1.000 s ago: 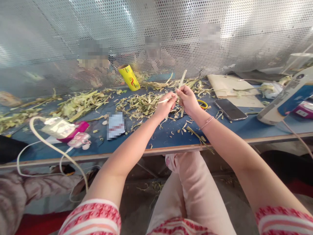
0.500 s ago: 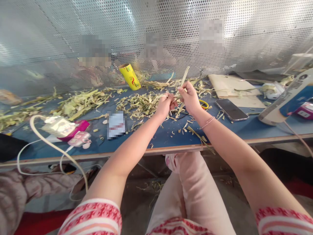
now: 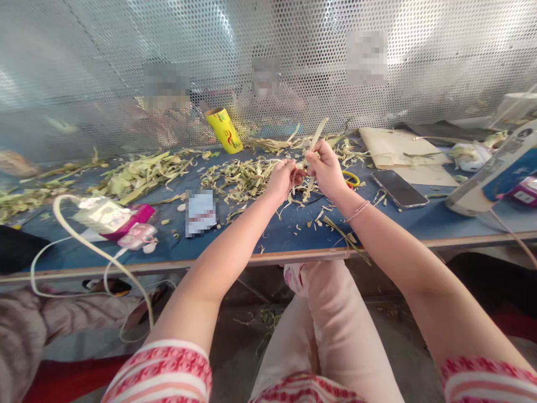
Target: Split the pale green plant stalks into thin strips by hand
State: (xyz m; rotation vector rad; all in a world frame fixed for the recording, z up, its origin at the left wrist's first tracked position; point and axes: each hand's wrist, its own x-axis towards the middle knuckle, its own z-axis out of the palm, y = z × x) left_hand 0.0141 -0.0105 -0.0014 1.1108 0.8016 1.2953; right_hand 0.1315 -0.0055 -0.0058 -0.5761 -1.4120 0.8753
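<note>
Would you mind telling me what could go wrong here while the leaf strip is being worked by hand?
The thin leaf strip, pinched by the left hand and right hand, may tear unevenly. Trimmings could bury the yellow-handled scissors and slide onto the phone. The white cable hanging off the table edge might snag.

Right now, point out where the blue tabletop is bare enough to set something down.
Barest: the front strip of the blue tabletop, between the blurred white card and the black smartphone, with only stray scraps. Another patch lies right of the smartphone, before the white-and-blue device. Crowded: the pale green leaf-strip heaps behind, and under both hands.
</note>
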